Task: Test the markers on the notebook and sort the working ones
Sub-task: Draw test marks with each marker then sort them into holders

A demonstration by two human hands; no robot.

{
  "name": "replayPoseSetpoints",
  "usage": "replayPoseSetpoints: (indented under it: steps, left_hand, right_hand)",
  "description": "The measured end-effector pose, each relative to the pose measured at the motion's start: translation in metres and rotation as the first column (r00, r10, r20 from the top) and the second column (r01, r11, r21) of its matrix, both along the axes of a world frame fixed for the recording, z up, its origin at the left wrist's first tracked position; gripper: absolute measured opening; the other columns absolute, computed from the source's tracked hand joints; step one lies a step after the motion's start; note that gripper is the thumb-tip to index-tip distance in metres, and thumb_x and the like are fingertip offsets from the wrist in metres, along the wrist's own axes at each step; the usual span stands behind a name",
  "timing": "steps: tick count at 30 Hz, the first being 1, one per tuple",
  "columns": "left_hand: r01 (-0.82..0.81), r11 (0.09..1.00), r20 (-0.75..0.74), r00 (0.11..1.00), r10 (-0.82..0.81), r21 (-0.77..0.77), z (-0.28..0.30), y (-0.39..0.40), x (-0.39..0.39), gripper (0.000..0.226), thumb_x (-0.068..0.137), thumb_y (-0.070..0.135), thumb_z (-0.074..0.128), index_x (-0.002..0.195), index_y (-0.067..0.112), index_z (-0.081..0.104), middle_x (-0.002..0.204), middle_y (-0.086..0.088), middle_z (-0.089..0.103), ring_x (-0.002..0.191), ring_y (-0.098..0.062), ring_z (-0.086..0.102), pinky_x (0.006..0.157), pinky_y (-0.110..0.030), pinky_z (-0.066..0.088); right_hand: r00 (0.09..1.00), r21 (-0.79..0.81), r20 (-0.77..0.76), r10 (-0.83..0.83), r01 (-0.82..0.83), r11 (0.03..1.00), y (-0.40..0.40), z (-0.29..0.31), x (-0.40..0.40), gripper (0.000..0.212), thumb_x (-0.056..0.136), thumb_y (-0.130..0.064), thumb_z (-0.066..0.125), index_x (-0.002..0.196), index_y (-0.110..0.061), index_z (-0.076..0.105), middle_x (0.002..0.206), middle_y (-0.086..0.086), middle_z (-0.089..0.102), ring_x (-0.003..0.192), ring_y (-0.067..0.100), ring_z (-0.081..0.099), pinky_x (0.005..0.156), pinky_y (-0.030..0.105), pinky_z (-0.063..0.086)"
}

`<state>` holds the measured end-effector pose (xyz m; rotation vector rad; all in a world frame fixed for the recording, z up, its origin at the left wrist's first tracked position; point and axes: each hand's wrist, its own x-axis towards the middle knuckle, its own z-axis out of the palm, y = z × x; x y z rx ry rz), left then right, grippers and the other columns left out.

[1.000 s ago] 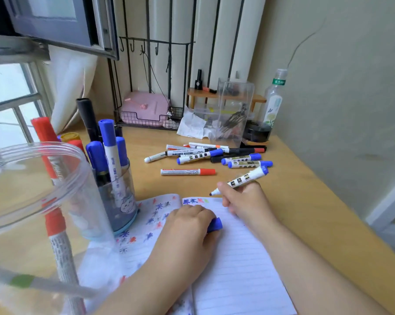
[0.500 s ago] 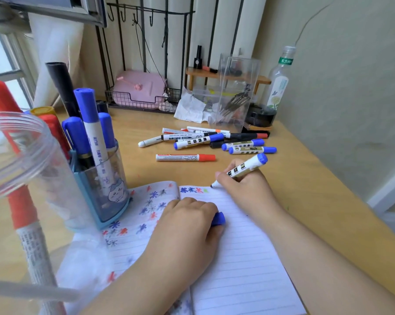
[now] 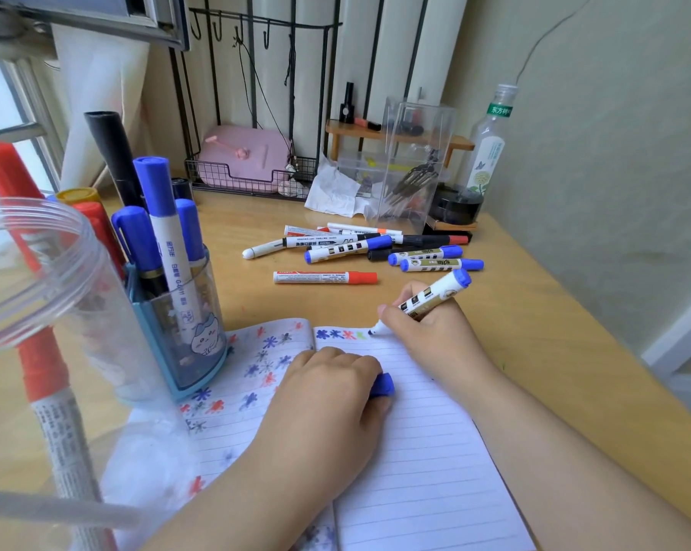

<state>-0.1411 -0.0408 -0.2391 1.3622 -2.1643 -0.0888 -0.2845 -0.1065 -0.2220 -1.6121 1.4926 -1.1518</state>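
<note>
Clear plastic jar (image 3: 37, 272) nearest at left, red marker inside. Open notebook (image 3: 415, 451) on wooden desk (image 3: 554, 371). Left hand (image 3: 328, 403) rests on the page, fingers curled round blue cap (image 3: 383, 384). Right hand (image 3: 431, 332) grips uncapped blue marker (image 3: 427, 298), tip touching top line beside coloured scribbles. Blue pen holder (image 3: 184, 328) with markers left. Loose marker pile (image 3: 375, 248) farther back.
</note>
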Motion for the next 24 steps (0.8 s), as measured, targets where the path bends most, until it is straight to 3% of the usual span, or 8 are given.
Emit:
replayPoseSetpoints:
  steps: [6, 10, 14, 18, 24]
  left_hand:
    - [0.012, 1.0, 0.006, 1.0, -0.012, 0.0, 0.0, 0.0, 0.001, 0.029, 0.075, 0.038, 0.037, 0.066, 0.023, 0.06, 0.059, 0.011, 0.058, 0.061, -0.015, 0.054, 0.06, -0.025, 0.042]
    - [0.029, 0.999, -0.005, 1.0, -0.029, 0.038, 0.003, 0.002, 0.0, 0.025, 0.079, 0.038, 0.041, 0.078, 0.021, 0.06, 0.071, 0.009, 0.06, 0.075, -0.017, 0.052, 0.071, -0.026, 0.037]
    - [0.011, 1.0, -0.208, 0.978, -0.012, -0.005, 0.008, 0.002, 0.002, 0.014, 0.094, 0.034, 0.041, 0.083, 0.026, 0.043, 0.07, 0.014, 0.042, 0.075, -0.014, 0.039, 0.065, -0.02, 0.031]
    - [-0.031, 0.999, -0.366, 0.93, 0.04, 0.032, 0.011, 0.002, 0.004, 0.018, 0.096, 0.034, 0.035, 0.09, 0.021, 0.046, 0.076, 0.009, 0.048, 0.074, -0.01, 0.045, 0.064, -0.021, 0.034]
    - [-0.009, 1.0, -0.412, 0.911, 0.007, -0.004, 0.01, 0.003, 0.005, 0.012, 0.095, 0.035, 0.037, 0.088, 0.026, 0.043, 0.07, 0.011, 0.043, 0.075, -0.004, 0.044, 0.06, -0.014, 0.031]
  right_hand:
    - [0.999, 0.017, -0.03, -0.017, 0.017, 1.0, 0.001, 0.002, 0.001, 0.027, 0.085, -0.016, 0.063, 0.067, -0.015, 0.043, 0.058, -0.002, 0.05, 0.049, 0.011, 0.033, 0.04, 0.018, 0.026]
    - [0.999, -0.008, -0.005, -0.043, 0.043, 0.999, 0.002, 0.003, 0.0, 0.027, 0.085, -0.02, 0.064, 0.067, -0.018, 0.045, 0.046, -0.015, 0.048, 0.043, 0.002, 0.036, 0.041, 0.015, 0.028]
    - [0.972, -0.017, 0.236, -0.003, 0.007, 1.0, 0.005, 0.011, -0.002, 0.025, 0.087, -0.025, 0.065, 0.068, -0.018, 0.05, 0.049, -0.011, 0.041, 0.045, 0.005, 0.034, 0.048, 0.019, 0.03]
    - [0.851, -0.032, 0.509, 0.13, -0.132, 0.991, 0.012, 0.029, -0.003, 0.021, 0.075, -0.017, 0.06, 0.068, -0.015, 0.041, 0.05, -0.004, 0.029, 0.039, 0.007, 0.021, 0.041, 0.019, 0.02]
    - [0.854, -0.04, 0.485, 0.191, -0.196, 0.98, 0.019, 0.036, 0.002, 0.023, 0.071, -0.016, 0.057, 0.057, -0.019, 0.039, 0.049, -0.008, 0.03, 0.04, 0.007, 0.021, 0.04, 0.016, 0.02]
